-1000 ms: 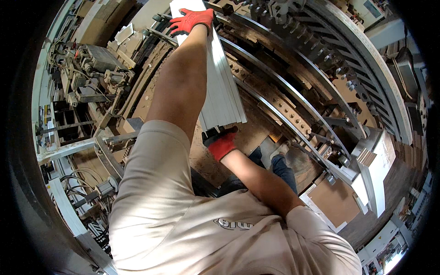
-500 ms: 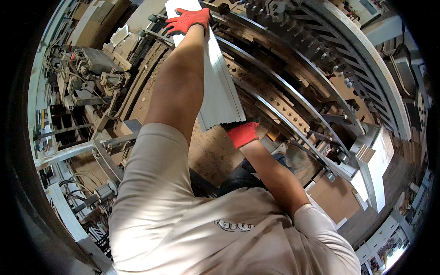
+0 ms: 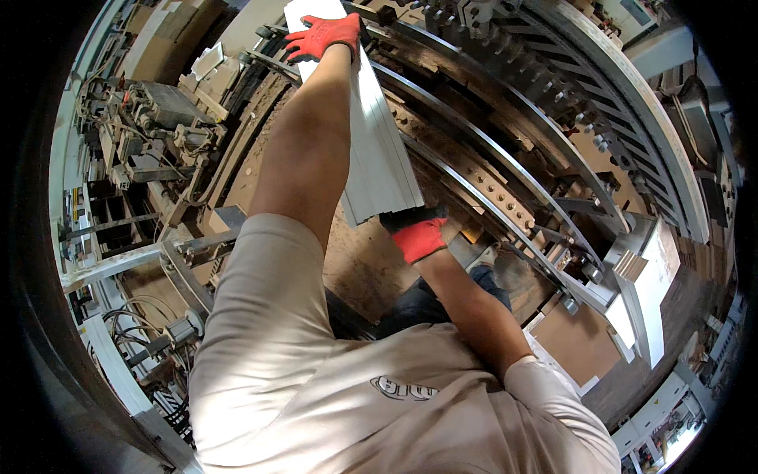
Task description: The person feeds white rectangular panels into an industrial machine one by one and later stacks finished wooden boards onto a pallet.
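Note:
A stack of long white boards (image 3: 375, 150) runs from the top of the view down to my right hand. My left hand (image 3: 324, 38), in a red glove with black palm, lies across the stack's far part. Its fingers are spread over the top towards the left edge, with the thumb side at the right edge. At the near end, my right hand (image 3: 418, 235), in a matching glove, is closed against the ends of the boards. Its dark fingertips are partly hidden by the stack. The near ends are slightly uneven.
Curved-looking metal rails (image 3: 474, 130) run beside the stack on the right, past a long machine with a row of bolts (image 3: 545, 83). More white boards (image 3: 649, 288) stand at the right. On the left is machinery with hoses (image 3: 166, 114). A brown sheet (image 3: 576, 344) lies lower right.
My right hand has shifted slightly down and turned at the near end of the boards, showing more of its dark fingers. My left hand and the stack have hardly moved.

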Demonstrator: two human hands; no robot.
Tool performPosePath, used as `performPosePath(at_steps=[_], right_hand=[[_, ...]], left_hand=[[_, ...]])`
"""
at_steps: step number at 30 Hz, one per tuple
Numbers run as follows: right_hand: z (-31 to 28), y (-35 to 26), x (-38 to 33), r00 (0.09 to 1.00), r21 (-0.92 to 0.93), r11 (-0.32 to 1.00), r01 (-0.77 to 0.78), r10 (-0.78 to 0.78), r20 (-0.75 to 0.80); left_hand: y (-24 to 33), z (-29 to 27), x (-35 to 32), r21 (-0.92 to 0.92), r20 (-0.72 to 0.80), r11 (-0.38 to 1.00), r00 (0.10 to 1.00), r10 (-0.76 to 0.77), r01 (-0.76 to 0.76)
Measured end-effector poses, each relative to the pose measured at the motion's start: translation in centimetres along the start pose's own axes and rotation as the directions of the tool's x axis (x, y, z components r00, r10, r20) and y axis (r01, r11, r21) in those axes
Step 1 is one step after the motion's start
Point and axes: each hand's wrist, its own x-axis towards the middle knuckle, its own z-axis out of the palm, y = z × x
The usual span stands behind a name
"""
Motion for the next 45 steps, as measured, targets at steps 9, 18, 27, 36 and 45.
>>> performPosePath(at_steps=[9, 18, 27, 36, 45], right_hand=[[-4.4, -1.4, 4.5, 0.837, 0.412, 0.746, -0.523, 0.36, 0.412], [0.6, 0.7, 0.7, 0.994, -0.222, 0.974, 0.034, -0.009, 0.113], [1.2, -0.1, -0.5, 0.993, -0.176, 0.981, -0.079, 0.093, 0.075], [-5.4, 5.5, 5.8, 0.781, -0.499, 0.784, 0.37, 0.029, 0.624], [-3.8, 5.5, 3.4, 0.943, 0.08, 0.983, -0.164, 0.132, 0.306]], left_hand=[[0.1, -0.3, 0.3, 0.007, 0.006, 1.0, 1.0, -0.007, 0.007], [-0.5, 1.2, 1.4, -0.017, -0.055, 1.0, 0.998, -0.016, 0.015], [-0.4, 1.2, 1.3, -0.018, -0.033, 1.0, 0.999, -0.012, 0.011], [0.1, 1.2, 1.0, -0.035, -0.063, 0.999, 0.998, 0.0, -0.003], [0.5, -0.4, -0.2, 0.052, -0.108, 0.994, 0.99, -0.094, 0.1]])
